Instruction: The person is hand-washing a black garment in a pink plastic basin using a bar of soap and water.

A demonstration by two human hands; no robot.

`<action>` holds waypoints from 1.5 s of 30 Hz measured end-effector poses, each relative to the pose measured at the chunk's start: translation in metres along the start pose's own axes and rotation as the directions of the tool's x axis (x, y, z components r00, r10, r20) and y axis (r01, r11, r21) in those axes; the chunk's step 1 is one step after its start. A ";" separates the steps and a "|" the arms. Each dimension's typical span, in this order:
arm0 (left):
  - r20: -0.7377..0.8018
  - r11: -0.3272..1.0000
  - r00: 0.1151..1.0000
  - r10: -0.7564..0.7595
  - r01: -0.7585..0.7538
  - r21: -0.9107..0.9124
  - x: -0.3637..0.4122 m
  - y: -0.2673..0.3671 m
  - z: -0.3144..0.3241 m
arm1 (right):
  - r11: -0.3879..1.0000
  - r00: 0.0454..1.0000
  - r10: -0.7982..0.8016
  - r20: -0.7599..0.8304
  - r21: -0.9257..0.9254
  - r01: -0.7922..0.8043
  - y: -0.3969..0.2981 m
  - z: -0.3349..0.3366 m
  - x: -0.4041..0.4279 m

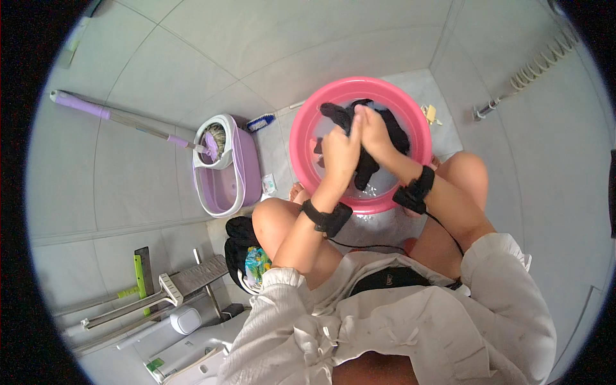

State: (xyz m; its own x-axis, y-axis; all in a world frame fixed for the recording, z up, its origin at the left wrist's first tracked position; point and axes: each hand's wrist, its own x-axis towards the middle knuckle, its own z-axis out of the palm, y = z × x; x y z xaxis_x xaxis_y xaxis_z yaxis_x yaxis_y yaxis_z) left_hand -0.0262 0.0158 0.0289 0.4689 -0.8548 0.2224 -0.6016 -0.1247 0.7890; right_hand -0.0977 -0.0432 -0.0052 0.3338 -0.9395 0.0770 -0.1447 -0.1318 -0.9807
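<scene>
A round pink plastic basin with cloudy water stands on the floor before me, dark clothing lying in it. Above the water, my left hand and my right hand meet and grip a piece of black cloth between them. Part of the cloth sticks out beyond my left fingers. More black cloth lies in the water to the right of my hands, and a reddish cloth shows at the basin's left side. Each wrist wears a black strap with a small box.
Left of the basin are a purple mop bucket with a spin mop and a blue scrub brush. A yellow bar, possibly soap, lies at the right. Dark clothes are beside my left knee; squeegees and a floor brush stand at lower left.
</scene>
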 end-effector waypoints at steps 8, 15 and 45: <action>0.188 0.778 0.918 -0.350 0.397 -0.487 0.026 -0.055 0.008 | 0.991 0.989 -0.134 0.062 -0.005 0.134 -0.004 0.013 0.009; 0.587 0.247 0.766 -0.261 0.641 -0.727 0.016 -0.020 -0.017 | 0.981 0.894 -0.028 0.447 0.184 -0.061 -0.030 -0.030 0.024; -0.036 0.966 0.969 0.246 -0.248 -0.073 0.006 -0.005 0.008 | 0.510 0.917 0.363 0.164 0.789 -0.343 0.011 0.008 0.019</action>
State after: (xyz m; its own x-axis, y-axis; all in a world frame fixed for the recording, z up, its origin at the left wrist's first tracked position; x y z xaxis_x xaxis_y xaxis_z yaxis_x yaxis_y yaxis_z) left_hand -0.0260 0.0070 0.0219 0.3298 -0.8402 0.4304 -0.6505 0.1281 0.7487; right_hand -0.0859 -0.0597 -0.0160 0.4063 -0.8577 -0.3152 0.5464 0.5045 -0.6685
